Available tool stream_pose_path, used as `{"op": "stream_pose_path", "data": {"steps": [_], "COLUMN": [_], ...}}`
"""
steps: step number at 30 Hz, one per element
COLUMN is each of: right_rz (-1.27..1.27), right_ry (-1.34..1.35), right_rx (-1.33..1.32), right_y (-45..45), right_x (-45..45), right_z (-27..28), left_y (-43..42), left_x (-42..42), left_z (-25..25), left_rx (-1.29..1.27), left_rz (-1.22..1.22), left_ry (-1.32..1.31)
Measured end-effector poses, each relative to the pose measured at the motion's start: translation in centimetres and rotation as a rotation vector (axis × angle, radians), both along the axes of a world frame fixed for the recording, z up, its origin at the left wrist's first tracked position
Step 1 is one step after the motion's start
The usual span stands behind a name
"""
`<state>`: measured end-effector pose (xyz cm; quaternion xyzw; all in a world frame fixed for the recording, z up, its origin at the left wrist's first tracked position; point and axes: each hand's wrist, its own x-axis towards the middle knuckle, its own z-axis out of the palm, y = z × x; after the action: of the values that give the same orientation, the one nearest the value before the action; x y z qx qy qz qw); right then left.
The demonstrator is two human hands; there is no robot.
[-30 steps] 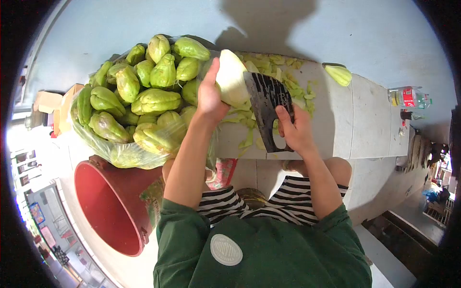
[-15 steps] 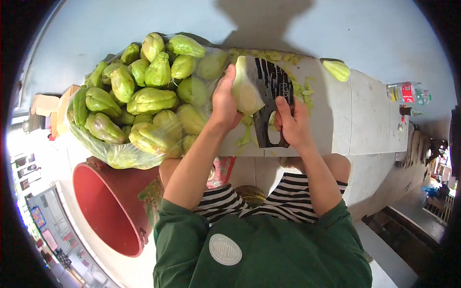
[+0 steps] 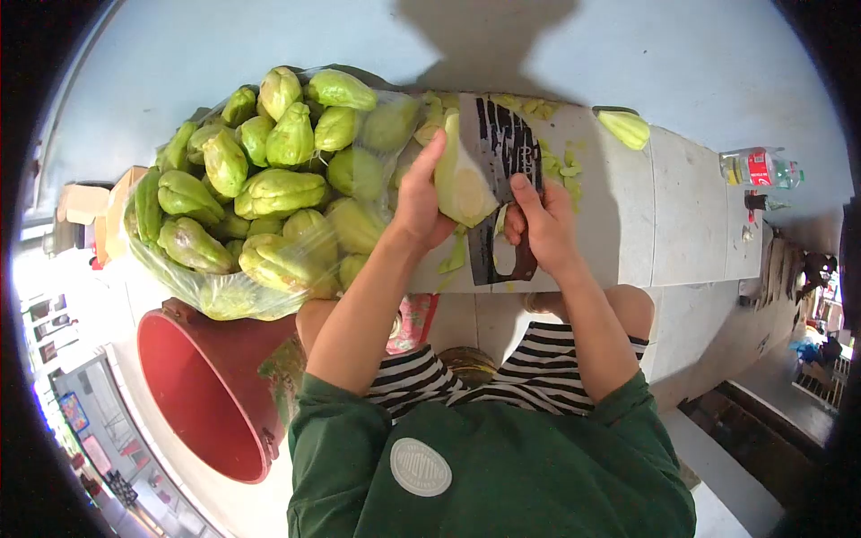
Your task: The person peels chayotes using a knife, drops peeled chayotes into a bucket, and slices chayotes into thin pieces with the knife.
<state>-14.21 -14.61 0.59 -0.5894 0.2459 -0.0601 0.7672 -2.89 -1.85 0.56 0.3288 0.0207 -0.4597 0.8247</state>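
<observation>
Left hand [image 3: 421, 199] grips a pale-green, pear-shaped fruit [image 3: 465, 184]; right hand [image 3: 545, 220] holds a broad, black-and-silver cleaver [image 3: 508, 134] by its looped handle, just beside the fruit. Thin green peelings [image 3: 570, 169] scattered on the grey-white tiled ledge [image 3: 635, 199]. View left: clear plastic bag [image 3: 229, 303] heaped with ridged green fruits [image 3: 282, 193]; round red plastic bucket [image 3: 244, 359] nearby.

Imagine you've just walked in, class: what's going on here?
A person's left hand holds a pale chayote, its flesh showing, while the right hand grips a broad dark blade by its handle. The two are close together over a tiled ledge; whether they touch is hard to tell. Peelings are scattered on the ledge. To the left, many green chayotes fill a clear plastic bag, and another chayote lies apart at the right, near the wall.
</observation>
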Motion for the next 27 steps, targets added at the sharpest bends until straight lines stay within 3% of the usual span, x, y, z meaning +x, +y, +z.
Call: {"op": "stream_pose_path", "data": {"steps": [5, 8, 10, 12, 14, 17, 20, 27], "right_rz": [0.039, -0.068, -0.048, -0.017, 0.015, 0.167, 0.274, 0.233], "right_ry": [-0.029, -0.017, -0.040, -0.016, -0.201, -0.371, -0.366, -0.366], "right_rx": [0.067, 0.183, -0.349, -0.483, -1.130, -1.326, -1.374, -1.377], "right_y": [0.0, -0.1, -0.7, -0.1, 1.2, 3.2, 4.6, 4.9], "right_x": [0.0, -0.3, -0.5, -0.8, -0.9, -1.7, -2.2, -2.3], "right_z": [0.4, 0.5, 0.6, 0.4, -1.7, -4.0, -1.4, -1.5], "left_y": [0.1, 1.3, 2.3, 1.9, 1.2, 0.8, 0.6, 0.8], "left_x": [0.2, 2.1, 3.5, 3.6, 3.3, 3.0, 2.7, 2.6], "left_z": [0.6, -0.2, 0.0, 0.0, -0.2, -1.6, -2.2, -2.5], "left_rx": [0.038, 0.133, -0.070, -0.064, -0.036, 0.020, -0.071, -0.088], "left_rz": [0.052, 0.195, 0.346, 0.428, 0.571, 0.638, 0.647, 0.680], "left_ry": [-0.006, -0.079, -0.125, -0.168, -0.115, -0.225, -0.334, -0.397]}}
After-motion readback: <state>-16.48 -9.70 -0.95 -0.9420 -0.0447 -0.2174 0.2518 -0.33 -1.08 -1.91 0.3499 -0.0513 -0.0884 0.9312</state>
